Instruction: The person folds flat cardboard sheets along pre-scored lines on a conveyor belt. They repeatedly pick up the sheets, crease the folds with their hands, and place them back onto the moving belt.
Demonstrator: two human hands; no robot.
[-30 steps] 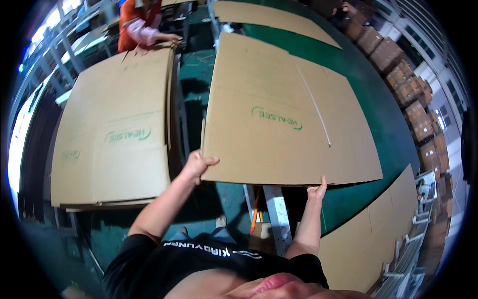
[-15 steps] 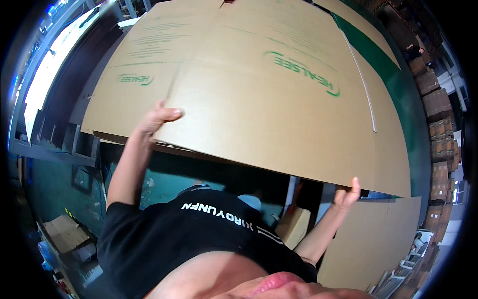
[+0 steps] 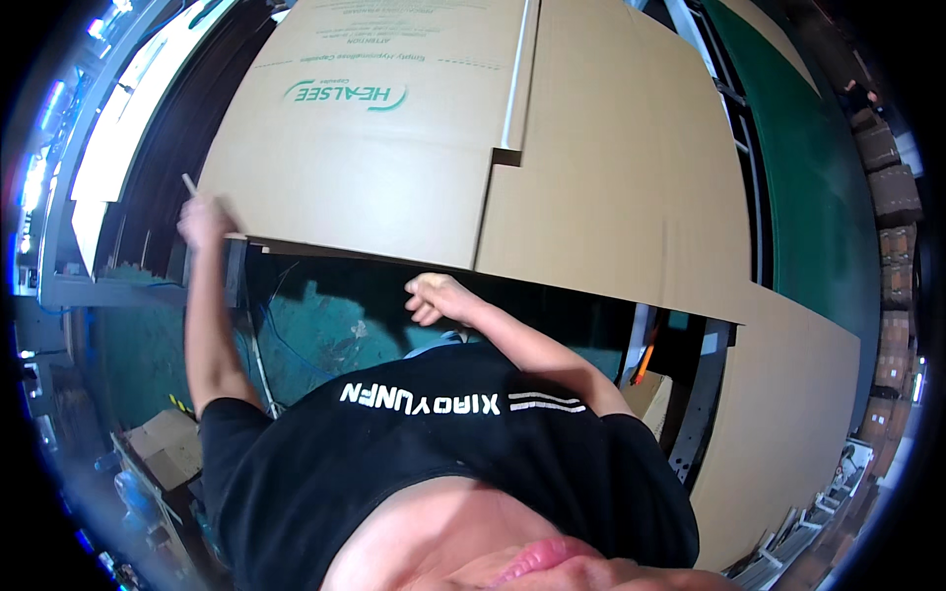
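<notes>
A large flat brown cardboard sheet (image 3: 365, 187) with green print lies across the left and middle of the work surface, its near edge toward me. My left hand (image 3: 205, 222) is at its near left corner, smeared by motion, so its grip is unclear. A thin pale rod (image 3: 189, 184) sticks up just beyond that hand. My right hand (image 3: 437, 298) hovers just off the near edge, fingers curled in and nothing visible in them. To the right, a plain cardboard sheet (image 3: 611, 167) lies beside the printed one, with a notch and a dark gap between them.
A dark machine bed (image 3: 163, 158) with a metal frame runs along the left. Another cardboard sheet (image 3: 778, 414) lies at the lower right. A green surface (image 3: 808, 197) stands beyond, with stacked cartons (image 3: 895, 246) at the far right. Green floor (image 3: 148, 364) shows below.
The printed sheet has shifted left, uncovering the plain sheet at right. My left hand moved left to its corner; my right hand left the right part of the edge and moved left, curling.
</notes>
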